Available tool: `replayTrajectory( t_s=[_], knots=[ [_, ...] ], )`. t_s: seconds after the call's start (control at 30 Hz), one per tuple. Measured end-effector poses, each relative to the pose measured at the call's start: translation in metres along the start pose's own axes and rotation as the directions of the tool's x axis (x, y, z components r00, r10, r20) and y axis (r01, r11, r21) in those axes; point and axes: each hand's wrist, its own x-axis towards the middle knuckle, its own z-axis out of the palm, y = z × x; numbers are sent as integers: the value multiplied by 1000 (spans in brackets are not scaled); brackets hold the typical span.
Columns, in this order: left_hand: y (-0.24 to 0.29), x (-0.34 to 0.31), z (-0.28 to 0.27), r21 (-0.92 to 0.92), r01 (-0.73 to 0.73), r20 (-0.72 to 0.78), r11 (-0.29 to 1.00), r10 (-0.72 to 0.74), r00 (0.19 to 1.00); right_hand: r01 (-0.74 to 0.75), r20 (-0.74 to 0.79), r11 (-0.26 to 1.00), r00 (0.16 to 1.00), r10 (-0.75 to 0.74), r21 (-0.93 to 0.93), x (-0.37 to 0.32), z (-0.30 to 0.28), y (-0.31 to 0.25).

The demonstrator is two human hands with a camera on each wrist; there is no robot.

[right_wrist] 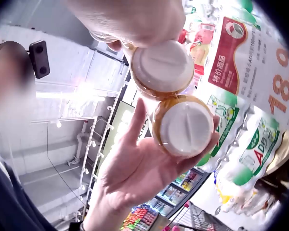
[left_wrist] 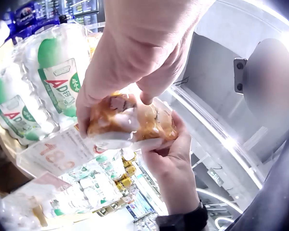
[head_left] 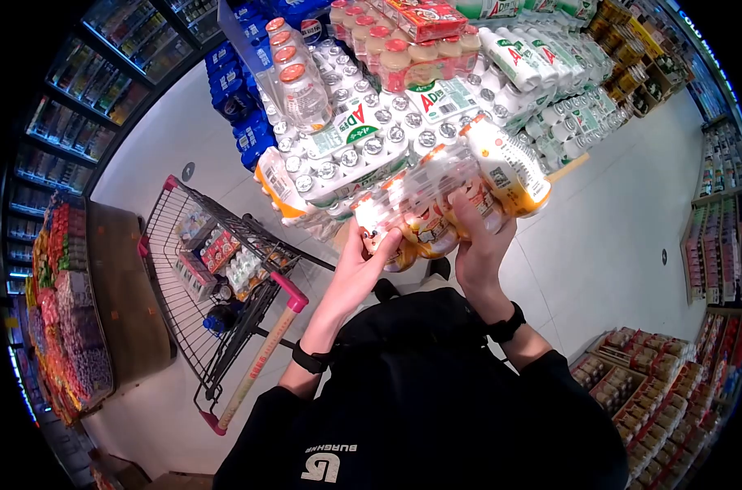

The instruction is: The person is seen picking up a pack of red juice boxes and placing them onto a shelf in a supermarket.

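Note:
Both hands hold a clear-wrapped pack of bottles (head_left: pixel 428 229) with orange-and-white labels, tilted in front of the body. My left hand (head_left: pixel 359 269) grips its left end, thumb on the near side. On the right end, my right hand (head_left: pixel 481 257) has its thumb over the wrap and its fingers underneath. White bottle bases (right_wrist: pixel 187 129) face the right wrist view, where the left hand (right_wrist: pixel 139 168) curls around one of them. In the left wrist view the right hand (left_wrist: pixel 176 161) supports the orange bottles (left_wrist: pixel 132 118) from below.
Just beyond the pack stands a display of wrapped white bottles (head_left: pixel 351 155) with green-and-red labels; jars (head_left: pixel 306 98) and red-lidded bottles sit on top. A price sign (right_wrist: pixel 253 67) hangs at its side. Left is a shopping cart (head_left: pixel 265 351) holding goods. Stacked cartons (head_left: pixel 640 392) stand at right.

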Motion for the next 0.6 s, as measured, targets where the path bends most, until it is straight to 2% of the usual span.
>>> replayTrajectory(
  t_s=[0.03, 0.1, 0.13, 0.2, 0.23, 0.27, 0.33, 0.4, 0.43, 0.47, 0.53, 0.57, 0.6],
  knots=[
    [2, 1, -2, 68, 100, 89, 993, -106, 990, 57, 48, 995, 997, -53, -85, 0, -1, -3],
    [17, -7, 11, -45, 229, 55, 972, -227, 972, 130, 113, 965, 988, -106, -228, -4, 0, -13],
    [24, -10, 17, -103, 289, 41, 952, -286, 957, 222, 146, 947, 971, -191, -232, -5, 2, -12],
    [8, -5, 6, -248, 260, 209, 933, -211, 955, 398, 218, 888, 910, -352, -231, -7, 7, -9],
    [8, -4, 3, -304, 252, 274, 919, -169, 947, 360, 284, 866, 920, -269, -348, -9, 0, -4],
    [8, -3, 2, -360, 246, 333, 900, -122, 935, 528, 354, 774, 839, -413, -348, -8, 1, -6],
    [15, -7, 5, -410, 288, 266, 865, -189, 945, 801, 489, 513, 596, -637, -308, -3, 4, -9],
    [17, -15, 6, -447, 280, 154, 849, -236, 960, 885, 643, 424, 440, -626, -192, 4, 5, -2],
    [-29, -5, -16, -848, 377, 453, 373, 142, 880, 920, 726, 333, 371, -578, -205, 3, 5, -3],
    [-32, -6, -19, -859, 327, 392, 395, 94, 915, 949, 801, 238, 303, -516, -206, 2, 4, -4],
    [-25, -1, -15, -885, 344, 405, 314, 155, 901, 967, 855, 139, 255, -452, -215, -3, 8, -2],
    [-30, -5, -10, -903, 345, 392, 254, 160, 906, 971, 882, 106, 240, -405, -215, -5, 8, -2],
    [-29, -8, -7, -918, 388, 397, 83, 173, 901, 974, 907, 73, 228, -354, -216, -8, 8, -3]
  ],
)
